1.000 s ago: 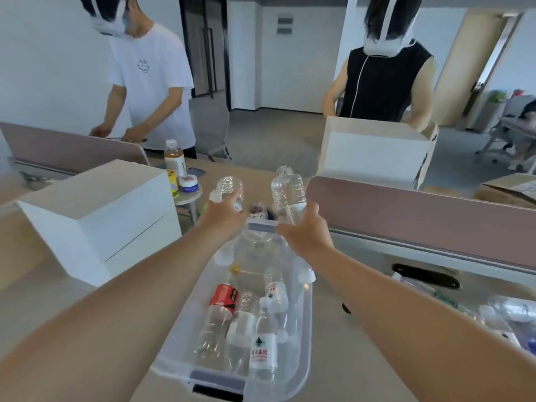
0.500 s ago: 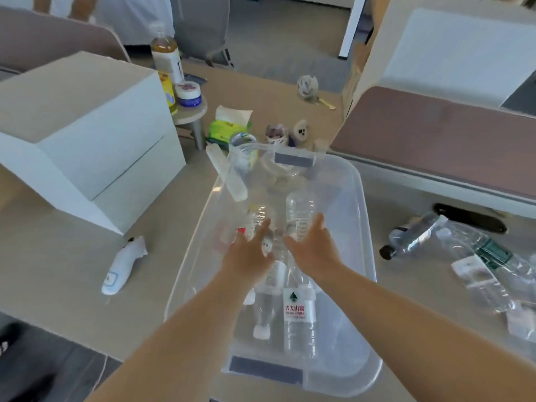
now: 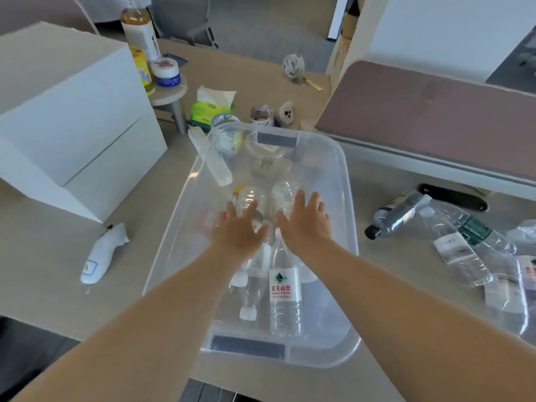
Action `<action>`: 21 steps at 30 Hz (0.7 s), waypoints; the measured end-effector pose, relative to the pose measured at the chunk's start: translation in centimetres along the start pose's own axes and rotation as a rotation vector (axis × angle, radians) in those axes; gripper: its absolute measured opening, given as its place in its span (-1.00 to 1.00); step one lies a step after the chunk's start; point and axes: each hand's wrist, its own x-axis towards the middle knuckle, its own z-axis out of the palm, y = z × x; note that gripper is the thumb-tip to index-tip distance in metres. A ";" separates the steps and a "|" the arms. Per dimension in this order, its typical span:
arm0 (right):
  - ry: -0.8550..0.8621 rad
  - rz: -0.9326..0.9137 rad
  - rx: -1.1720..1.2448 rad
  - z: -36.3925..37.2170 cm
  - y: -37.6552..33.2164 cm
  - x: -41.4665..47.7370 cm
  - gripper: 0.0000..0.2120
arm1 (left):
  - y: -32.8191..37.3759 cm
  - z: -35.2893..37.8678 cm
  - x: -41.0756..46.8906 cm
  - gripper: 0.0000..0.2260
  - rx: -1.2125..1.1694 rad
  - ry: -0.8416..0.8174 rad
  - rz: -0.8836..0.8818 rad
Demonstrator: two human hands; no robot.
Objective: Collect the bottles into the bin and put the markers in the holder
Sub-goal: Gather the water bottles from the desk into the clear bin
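Observation:
A clear plastic bin (image 3: 345, 175) sits on the desk in front of me with several clear bottles lying in it, among them one with a white and red label (image 3: 284, 297). My left hand (image 3: 239, 232) and my right hand (image 3: 304, 224) hover side by side inside the bin, fingers spread and straight, just above two clear bottles (image 3: 251, 198) (image 3: 284, 194). Neither hand holds anything. More bottles (image 3: 452, 242) lie loose on the desk to the right of the bin, one with a black cap (image 3: 397, 214). I see no markers or holder.
A large white box (image 3: 69, 111) stands at the left, with a white controller-like object (image 3: 101, 253) lying in front of it. Behind the bin are a tissue pack (image 3: 211, 108), small jars, a tall drink bottle (image 3: 139, 33) and a brown desk divider (image 3: 429, 117).
A second ago both hands held bottles up above the bin's far end. They lowered them into the bin and let go; the fingers are now spread above them.

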 end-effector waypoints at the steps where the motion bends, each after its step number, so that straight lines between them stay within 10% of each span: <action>1: 0.040 -0.051 0.010 -1.3 0.1 -0.3 -0.48 | 1.1 -0.9 0.0 -0.45 -0.028 0.024 -0.003; 11: 0.484 0.016 0.168 -22.1 9.2 -0.2 -0.67 | 17.8 -13.4 0.5 -0.50 -0.073 0.338 0.250; 21: 0.380 0.393 0.118 -22.2 31.6 -6.1 -0.70 | 31.1 -1.9 -3.8 -0.45 0.140 0.065 0.399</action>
